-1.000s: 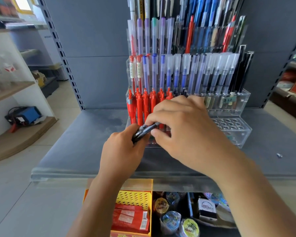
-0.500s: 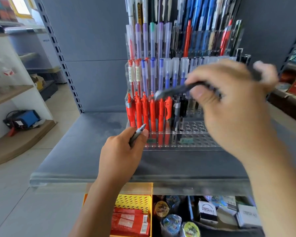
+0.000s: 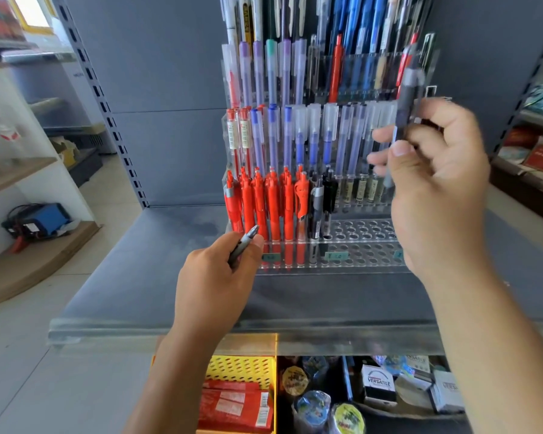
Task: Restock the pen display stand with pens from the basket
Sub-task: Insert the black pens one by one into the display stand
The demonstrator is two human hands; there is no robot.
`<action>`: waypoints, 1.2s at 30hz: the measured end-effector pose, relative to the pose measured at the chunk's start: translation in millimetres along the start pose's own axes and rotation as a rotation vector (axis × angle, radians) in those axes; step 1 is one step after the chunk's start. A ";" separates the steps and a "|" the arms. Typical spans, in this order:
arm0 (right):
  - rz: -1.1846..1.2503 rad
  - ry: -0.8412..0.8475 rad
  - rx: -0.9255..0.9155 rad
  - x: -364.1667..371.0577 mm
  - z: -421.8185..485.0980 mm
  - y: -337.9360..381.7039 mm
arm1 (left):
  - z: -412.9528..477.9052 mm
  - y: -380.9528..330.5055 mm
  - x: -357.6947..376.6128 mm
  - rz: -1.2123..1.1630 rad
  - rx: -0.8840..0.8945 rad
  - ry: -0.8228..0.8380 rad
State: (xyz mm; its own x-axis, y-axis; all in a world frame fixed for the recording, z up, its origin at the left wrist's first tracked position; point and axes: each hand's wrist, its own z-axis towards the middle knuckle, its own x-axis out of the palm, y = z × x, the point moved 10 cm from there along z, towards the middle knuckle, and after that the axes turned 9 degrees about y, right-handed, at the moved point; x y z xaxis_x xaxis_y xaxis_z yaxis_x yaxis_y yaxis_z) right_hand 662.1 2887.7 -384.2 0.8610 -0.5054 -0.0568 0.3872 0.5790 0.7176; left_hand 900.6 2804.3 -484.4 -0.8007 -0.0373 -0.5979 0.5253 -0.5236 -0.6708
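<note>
Pinches a dark pen (image 3: 403,120) upright in the right hand (image 3: 433,183), right of centre, probably to drop it straight into free holes of the stand (image 3: 367,242) below. Grips a grey pen (image 3: 243,245) in the left hand (image 3: 217,277), lower centre, likely as the next spare.

Flat grey metal shelf (image 3: 157,277) w/ a clear plastic strip (image 3: 201,332) along its front edge. On it stands a tall clear acrylic tiered pen display stand (image 3: 358,245), upright, twd the back, close to the grey back panel (image 3: 170,120). Stand's base sits flat on the shelf surface. Small teal labels (image 3: 336,255) on its front lip. Darker smudge (image 3: 206,225) on the shelf, just beside the stand's L corner as viewed.
</note>
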 end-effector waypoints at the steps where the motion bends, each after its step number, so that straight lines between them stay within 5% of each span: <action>1: -0.009 0.009 0.014 1.1 -0.4 -2.4 | 0.1 -0.5 0.0 0.002 0.004 0.000; 28: -0.243 0.290 0.078 47.7 -24.6 -37.1 | 1.0 -0.8 1.9 0.011 0.013 0.014; 36: -0.391 0.278 -0.028 49.6 -27.8 -25.0 | 0.9 -0.7 2.9 0.021 0.020 0.021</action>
State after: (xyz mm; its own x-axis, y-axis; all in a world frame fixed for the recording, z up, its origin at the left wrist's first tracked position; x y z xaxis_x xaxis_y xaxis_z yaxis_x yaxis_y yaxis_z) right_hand 704.3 2865.9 -424.3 0.7033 -0.5003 -0.5051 0.7049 0.3988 0.5866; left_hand 897.6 2803.8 -485.2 -0.7834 -0.0306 -0.6208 0.5358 -0.5394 -0.6496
